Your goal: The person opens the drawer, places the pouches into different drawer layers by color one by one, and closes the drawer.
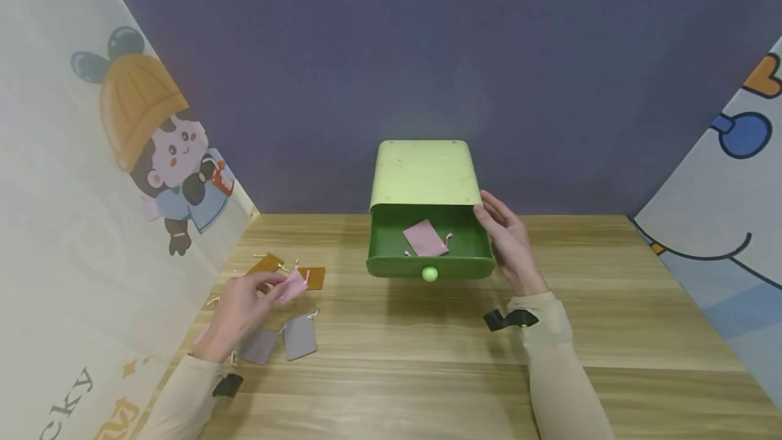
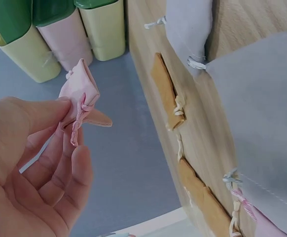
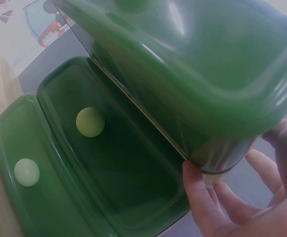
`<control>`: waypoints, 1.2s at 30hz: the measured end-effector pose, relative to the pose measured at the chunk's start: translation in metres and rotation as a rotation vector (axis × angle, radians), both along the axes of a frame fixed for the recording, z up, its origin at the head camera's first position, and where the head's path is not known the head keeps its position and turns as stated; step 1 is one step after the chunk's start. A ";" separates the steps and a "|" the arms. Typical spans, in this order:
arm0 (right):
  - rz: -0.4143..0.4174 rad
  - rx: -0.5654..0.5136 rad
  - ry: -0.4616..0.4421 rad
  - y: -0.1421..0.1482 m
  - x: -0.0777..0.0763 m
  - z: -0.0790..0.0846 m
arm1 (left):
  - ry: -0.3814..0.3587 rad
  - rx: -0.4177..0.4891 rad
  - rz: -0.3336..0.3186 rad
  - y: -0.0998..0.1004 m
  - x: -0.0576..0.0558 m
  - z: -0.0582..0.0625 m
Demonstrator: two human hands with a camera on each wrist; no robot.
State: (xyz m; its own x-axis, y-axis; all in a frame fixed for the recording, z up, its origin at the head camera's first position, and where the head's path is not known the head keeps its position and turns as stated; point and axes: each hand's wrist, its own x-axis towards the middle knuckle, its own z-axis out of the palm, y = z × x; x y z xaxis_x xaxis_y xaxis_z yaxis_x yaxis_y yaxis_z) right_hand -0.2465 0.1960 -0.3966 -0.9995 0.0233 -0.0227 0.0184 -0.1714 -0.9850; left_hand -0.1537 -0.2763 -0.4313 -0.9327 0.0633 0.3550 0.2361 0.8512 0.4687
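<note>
Pinching a pink pouch [image 1: 293, 286] in the left hand [image 1: 241, 307], left of the unit [image 1: 424, 172], near brown pouches [image 1: 314, 278]; gripping the unit's right edge with the right hand [image 1: 508, 243], beside a pulled-out drawer [image 1: 391, 268]. Best to pinch securely, lift cords [image 2: 77, 123] clear, and brace without tilting.

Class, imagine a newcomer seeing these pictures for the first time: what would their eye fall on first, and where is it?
Probably the pale green cabinet near the middle of the head view, its green drawer pulled open with a pink pouch inside. Next, to the left, the left grip pinches a second pouch, also pink, near gray pouches and mustard pouches.
</note>
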 end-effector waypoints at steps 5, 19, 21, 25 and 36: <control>-0.004 -0.002 0.000 0.000 0.000 0.001 | 0.027 -0.003 -0.008 0.002 0.000 0.002; -0.001 -0.002 -0.002 0.000 0.001 0.000 | 0.036 -0.017 -0.046 0.009 0.000 0.012; -0.001 0.002 -0.004 0.000 0.001 0.000 | 0.048 -0.016 -0.058 0.011 -0.002 0.015; -0.002 0.000 -0.010 -0.001 0.001 0.001 | 0.061 -0.011 -0.080 0.013 -0.005 0.020; -0.008 -0.003 -0.014 -0.001 0.002 0.000 | 0.056 0.017 -0.087 0.017 -0.004 0.026</control>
